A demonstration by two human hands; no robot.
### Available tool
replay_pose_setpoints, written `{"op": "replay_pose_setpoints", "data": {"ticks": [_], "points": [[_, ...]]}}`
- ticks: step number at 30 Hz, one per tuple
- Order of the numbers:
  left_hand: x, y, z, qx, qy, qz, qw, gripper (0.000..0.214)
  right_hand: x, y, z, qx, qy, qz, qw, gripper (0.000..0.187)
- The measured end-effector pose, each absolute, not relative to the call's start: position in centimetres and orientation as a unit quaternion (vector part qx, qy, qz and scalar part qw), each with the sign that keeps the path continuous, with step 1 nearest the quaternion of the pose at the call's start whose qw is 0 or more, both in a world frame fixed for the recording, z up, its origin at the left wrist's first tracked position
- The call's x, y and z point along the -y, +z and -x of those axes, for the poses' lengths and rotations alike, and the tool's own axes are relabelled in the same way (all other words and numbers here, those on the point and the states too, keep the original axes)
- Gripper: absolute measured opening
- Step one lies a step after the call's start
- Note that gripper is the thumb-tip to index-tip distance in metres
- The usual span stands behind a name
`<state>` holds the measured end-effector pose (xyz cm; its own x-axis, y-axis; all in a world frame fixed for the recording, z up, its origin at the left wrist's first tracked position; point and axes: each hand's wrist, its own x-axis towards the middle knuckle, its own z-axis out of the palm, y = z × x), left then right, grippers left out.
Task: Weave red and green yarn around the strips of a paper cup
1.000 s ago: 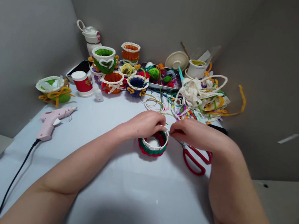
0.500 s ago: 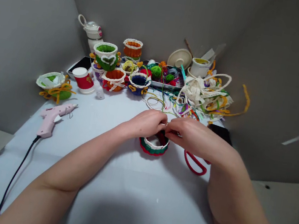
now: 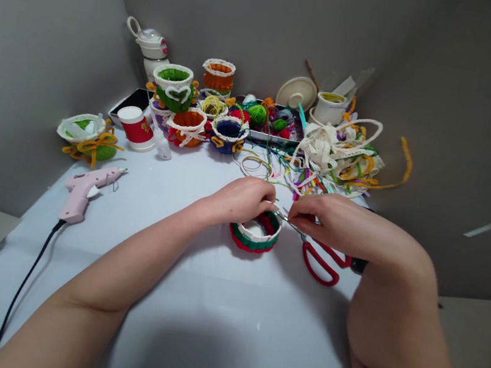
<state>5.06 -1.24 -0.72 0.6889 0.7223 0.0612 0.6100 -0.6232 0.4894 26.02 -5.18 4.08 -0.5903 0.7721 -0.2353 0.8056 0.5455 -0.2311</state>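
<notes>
A small round basket (image 3: 253, 243), with red, green and white bands, sits on the white-covered table in front of me. My left hand (image 3: 245, 200) is closed at its far rim, where a short piece of white cord (image 3: 275, 206) shows at the fingertips. Just right of the rim, my right hand (image 3: 315, 214) has thumb and fingers pinched together; whatever is between them is hidden. Red-handled scissors (image 3: 320, 265) lie partly under that hand, blades pointing toward the basket.
At left lies a pink glue gun (image 3: 84, 188) with a black cord. Several decorated cups (image 3: 188, 127), a red-and-white paper cup (image 3: 137, 128) and a tray of yarn balls (image 3: 276, 138) stand at the back. Lace and yarn (image 3: 339, 156) are heaped at back right.
My right hand has moved right, away from my left fingertips, uncovering the scissor blades and more of the basket's rim. The left hand stays at the rim.
</notes>
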Motion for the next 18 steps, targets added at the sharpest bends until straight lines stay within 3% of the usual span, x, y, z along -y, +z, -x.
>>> {"op": "replay_pose_setpoints", "data": {"ticks": [10,18], "points": [[1.3,-0.3,-4.9,-0.367,0.111,-0.901,0.204,0.019,3.6,2.8,-24.8,-0.846,-0.188,-0.476,0.153,0.023],[2.1,0.5,-4.6,-0.384,0.027,-0.912,0.145,0.021,3.7,2.9,-24.9,-0.857,-0.171,-0.474,0.104,0.026]]}}
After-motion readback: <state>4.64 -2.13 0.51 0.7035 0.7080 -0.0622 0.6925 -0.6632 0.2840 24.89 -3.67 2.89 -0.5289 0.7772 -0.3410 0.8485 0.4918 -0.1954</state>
